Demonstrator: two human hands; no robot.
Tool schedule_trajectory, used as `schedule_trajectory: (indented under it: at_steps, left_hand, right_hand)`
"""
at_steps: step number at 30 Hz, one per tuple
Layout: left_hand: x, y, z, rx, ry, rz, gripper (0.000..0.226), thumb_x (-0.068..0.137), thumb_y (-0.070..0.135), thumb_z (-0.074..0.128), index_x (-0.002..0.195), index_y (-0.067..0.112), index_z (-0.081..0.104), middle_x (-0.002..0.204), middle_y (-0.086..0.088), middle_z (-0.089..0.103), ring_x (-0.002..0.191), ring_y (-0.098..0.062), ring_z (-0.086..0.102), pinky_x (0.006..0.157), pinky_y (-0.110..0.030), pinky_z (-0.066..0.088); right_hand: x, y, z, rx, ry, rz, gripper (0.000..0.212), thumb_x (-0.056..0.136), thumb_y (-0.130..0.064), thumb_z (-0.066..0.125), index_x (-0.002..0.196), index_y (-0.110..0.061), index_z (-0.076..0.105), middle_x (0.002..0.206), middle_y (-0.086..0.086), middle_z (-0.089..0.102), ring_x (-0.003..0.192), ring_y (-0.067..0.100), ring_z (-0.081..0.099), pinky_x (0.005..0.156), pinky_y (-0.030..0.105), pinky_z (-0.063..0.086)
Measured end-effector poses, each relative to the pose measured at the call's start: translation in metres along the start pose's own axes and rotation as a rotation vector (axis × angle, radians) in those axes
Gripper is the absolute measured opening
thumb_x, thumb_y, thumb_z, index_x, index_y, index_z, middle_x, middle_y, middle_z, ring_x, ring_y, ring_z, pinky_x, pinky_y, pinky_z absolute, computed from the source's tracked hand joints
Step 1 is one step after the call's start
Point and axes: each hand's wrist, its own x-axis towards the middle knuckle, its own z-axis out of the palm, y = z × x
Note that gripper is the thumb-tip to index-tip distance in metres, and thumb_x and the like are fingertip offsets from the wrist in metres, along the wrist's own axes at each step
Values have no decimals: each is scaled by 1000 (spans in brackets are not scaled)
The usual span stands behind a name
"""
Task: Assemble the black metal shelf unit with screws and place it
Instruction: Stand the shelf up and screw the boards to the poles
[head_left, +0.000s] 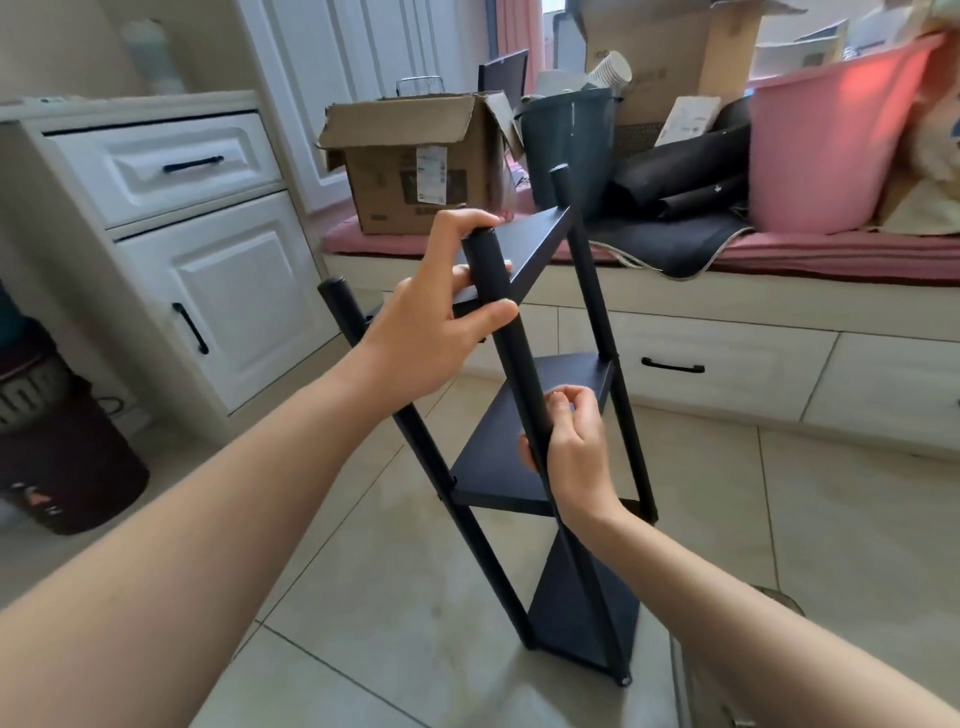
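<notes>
Head view: left hand (441, 317) grips the black three-tier metal shelf unit's (524, 457) near round black post (511, 338); right hand (576, 447) pinches it lower. Tilted on glossy beige floor tiles (779, 519), the frame's foot could skid.

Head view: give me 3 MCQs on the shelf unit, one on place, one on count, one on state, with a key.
1. Where does the black shelf unit stand?
A. on the tiled floor
B. on the pink cushion
C. on the white cabinet

2. How many shelf panels does it show?
A. one
B. three
C. five

3. What is the left hand doing?
A. hanging idle
B. gripping the near post
C. pressing flat on the floor

Key:
1 A, its foot rests on the floor tiles, in front of the window seat.
2 B, top, middle and bottom panels are visible between the posts.
3 B, fingers and thumb curl round the near post close to its top, while the right hand grips the same post lower down.
</notes>
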Motion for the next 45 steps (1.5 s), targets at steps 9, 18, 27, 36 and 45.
schedule_trajectory:
  at_steps: [9,18,27,36,45]
  left_hand:
    - [-29,-21,-26,-121,174,-81,53,92,9,70,128,33,38,116,8,62,105,5,66,88,-10,51]
    - [-100,-91,-67,-322,376,-257,51,94,7,65,127,39,42,130,-7,65,118,-5,64,88,-11,50]
    - [-192,-188,-91,-423,549,-407,52,93,17,67,127,49,45,129,3,69,127,-10,60,106,-33,47]
    - [-273,-254,-65,-611,675,-604,51,84,26,71,120,54,49,130,3,69,124,-15,62,112,-47,39]
    - [-305,-294,-14,-733,772,-744,61,78,17,71,128,47,53,115,1,74,116,-18,65,107,-37,47]
  right_hand:
    - [-5,-2,30,-14,-49,16,11,107,-22,37,100,-19,45,82,13,52,65,20,57,48,21,47]
    - [-15,30,87,-120,-158,45,11,107,-21,38,98,-22,45,87,24,53,73,32,56,46,20,46]
    - [-30,96,141,-288,-296,109,8,106,-29,39,102,-29,46,70,6,58,53,16,62,48,25,48]
    - [-44,165,158,-552,-444,136,8,105,-34,37,99,-36,42,63,10,65,54,18,65,51,31,51]
    - [-41,210,140,-807,-521,114,7,104,-40,37,103,-35,42,64,3,67,58,13,65,69,49,56]
